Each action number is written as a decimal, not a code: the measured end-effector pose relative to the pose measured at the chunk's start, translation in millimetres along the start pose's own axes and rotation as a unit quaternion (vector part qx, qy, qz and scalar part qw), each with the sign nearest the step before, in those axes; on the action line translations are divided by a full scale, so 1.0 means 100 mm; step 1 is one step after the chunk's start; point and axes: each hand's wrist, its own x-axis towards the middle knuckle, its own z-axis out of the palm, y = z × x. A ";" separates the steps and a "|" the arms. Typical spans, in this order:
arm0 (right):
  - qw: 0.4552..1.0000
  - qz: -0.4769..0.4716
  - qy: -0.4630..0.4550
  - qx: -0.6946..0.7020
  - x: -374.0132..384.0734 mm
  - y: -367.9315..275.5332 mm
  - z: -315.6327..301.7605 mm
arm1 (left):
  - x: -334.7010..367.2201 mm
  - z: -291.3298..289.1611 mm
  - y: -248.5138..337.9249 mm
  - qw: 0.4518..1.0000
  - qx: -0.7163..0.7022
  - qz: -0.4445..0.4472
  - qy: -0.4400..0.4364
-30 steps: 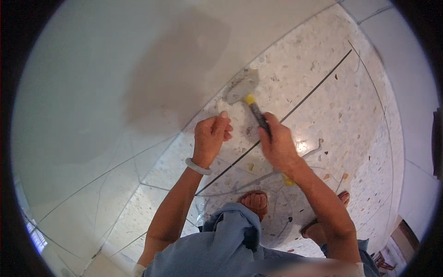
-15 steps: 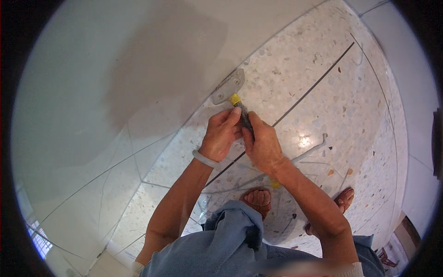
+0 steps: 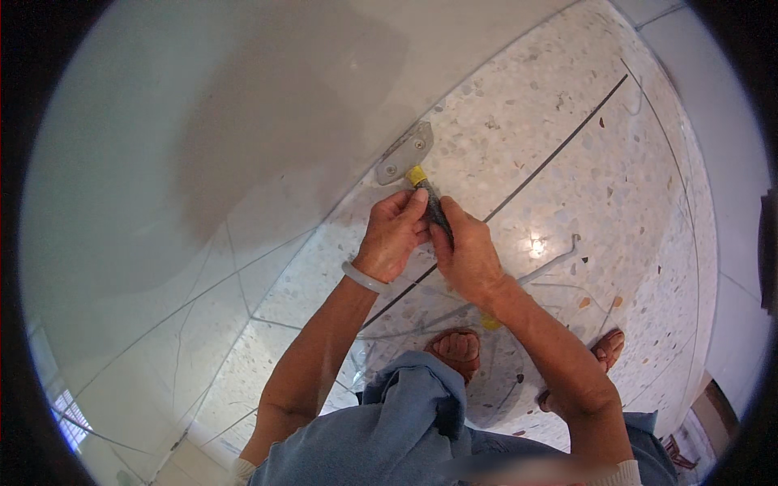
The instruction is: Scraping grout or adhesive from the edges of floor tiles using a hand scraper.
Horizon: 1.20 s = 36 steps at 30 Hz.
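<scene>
A scraper (image 3: 405, 152) with a flat grey head, two screws, a yellow collar and a dark grey handle is in both my hands. Its wide head rests along the line where the pale speckled floor (image 3: 559, 105) meets the smooth grey-beige surface (image 3: 267, 121). Toward the collar, my left hand (image 3: 393, 233), with a pale bangle at the wrist, pinches the handle between thumb and fingers. My right hand (image 3: 470, 255) is closed round the handle's lower part, its thumb along the side. The handle's end is hidden by my right hand.
A grey bent rod (image 3: 555, 263) lies on the floor beyond my right wrist, with a yellow piece (image 3: 490, 321) partly behind my forearm. My feet in brown sandals (image 3: 455, 350) are close below. A dark straight strip (image 3: 559, 146) crosses the floor. Blue cloth (image 3: 389, 421) covers my lap.
The scraper and both hands appear a few pixels farther right, along with the whole picture. My grip on the handle looks the same.
</scene>
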 end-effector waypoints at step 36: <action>0.997 0.056 0.016 -0.056 -0.31 0.16 -0.50 | -0.09 -0.07 0.08 0.858 0.455 0.184 0.154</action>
